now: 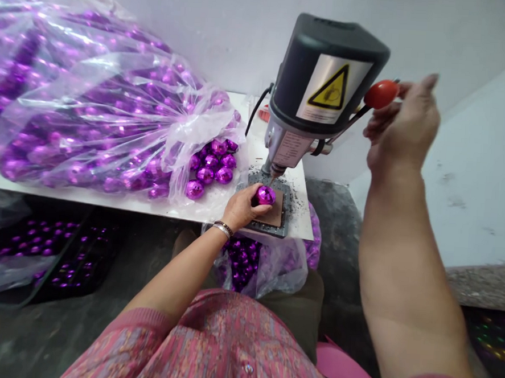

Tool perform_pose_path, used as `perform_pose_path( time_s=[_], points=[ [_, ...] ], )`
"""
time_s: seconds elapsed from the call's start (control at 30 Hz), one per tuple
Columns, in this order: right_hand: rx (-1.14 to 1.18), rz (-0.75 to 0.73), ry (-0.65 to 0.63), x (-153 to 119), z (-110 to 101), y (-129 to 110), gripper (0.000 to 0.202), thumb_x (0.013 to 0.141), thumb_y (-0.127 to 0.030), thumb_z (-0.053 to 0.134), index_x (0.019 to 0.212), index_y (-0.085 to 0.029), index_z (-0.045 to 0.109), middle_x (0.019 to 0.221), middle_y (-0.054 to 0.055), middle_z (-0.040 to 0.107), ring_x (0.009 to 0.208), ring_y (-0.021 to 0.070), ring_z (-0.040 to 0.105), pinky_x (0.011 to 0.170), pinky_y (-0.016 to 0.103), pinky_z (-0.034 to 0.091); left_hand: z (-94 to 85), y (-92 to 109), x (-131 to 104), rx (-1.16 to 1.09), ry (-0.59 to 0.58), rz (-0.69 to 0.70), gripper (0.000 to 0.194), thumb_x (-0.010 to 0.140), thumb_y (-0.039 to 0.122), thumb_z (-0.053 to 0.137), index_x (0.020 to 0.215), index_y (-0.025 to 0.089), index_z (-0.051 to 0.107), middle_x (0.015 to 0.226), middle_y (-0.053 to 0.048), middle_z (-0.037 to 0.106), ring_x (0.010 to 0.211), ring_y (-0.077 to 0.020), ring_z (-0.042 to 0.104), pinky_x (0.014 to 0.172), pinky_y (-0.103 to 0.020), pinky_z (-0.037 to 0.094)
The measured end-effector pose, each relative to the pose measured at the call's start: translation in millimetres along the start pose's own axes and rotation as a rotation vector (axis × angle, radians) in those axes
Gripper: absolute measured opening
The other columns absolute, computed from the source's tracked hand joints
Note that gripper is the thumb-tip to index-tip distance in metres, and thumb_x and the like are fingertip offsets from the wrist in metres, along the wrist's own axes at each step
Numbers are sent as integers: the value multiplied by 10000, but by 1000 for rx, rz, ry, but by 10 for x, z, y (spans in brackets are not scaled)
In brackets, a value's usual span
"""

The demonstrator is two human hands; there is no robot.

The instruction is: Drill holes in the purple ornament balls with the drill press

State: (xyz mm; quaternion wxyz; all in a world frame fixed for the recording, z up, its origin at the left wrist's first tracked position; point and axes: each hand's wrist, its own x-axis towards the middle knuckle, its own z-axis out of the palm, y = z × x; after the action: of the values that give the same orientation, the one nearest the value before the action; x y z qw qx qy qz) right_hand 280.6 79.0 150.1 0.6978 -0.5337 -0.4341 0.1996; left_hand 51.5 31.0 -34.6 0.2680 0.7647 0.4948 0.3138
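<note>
Pinching purple ball [266, 196], left fingers [258, 210] near drill [294, 109], right fingers [384, 119] parted at red knob [381, 94]

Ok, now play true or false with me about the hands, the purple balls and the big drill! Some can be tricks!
1. The left hand holds a purple ball. True.
2. The right hand is by a green knob. False: it is by a red knob.
3. The drill has a yellow triangle on it. True.
4. The bracelets are on the right wrist. False: they are on the left wrist.
5. Loose purple balls lie at the mouth of the big plastic bag. True.
</note>
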Motion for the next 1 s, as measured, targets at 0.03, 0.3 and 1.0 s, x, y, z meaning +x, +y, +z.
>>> perform_pose_path(
  time_s=[0.03,0.3,1.0],
  points=[
    [6,-24,-2,-23,-17,-112,579,925,-695,280,970,-167,514,661,-16,448,456,31,373,440,218,262,-2,2,0,-2,0,5,514,821,343,744,1283,169,604,1200,-96,712,1072,-241,656,962,-349,498],
    [-613,-158,-172,-322,80,-711,611,903,-678,428,719,-127,617,582,29,452,579,30,442,621,245,310,8,-3,2,8,2,-6,532,818,365,749,1294,180,598,1210,-91,708,1076,-238,650,947,-336,494],
    [-736,-315,-66,-779,7,-612,360,960,-375,343,711,-114,329,715,27,386,802,28,443,823,255,287,-10,37,0,-13,-13,-6,492,821,347,752,1264,189,608,1198,-65,715,1080,-222,652,948,-311,491]
  ],
)
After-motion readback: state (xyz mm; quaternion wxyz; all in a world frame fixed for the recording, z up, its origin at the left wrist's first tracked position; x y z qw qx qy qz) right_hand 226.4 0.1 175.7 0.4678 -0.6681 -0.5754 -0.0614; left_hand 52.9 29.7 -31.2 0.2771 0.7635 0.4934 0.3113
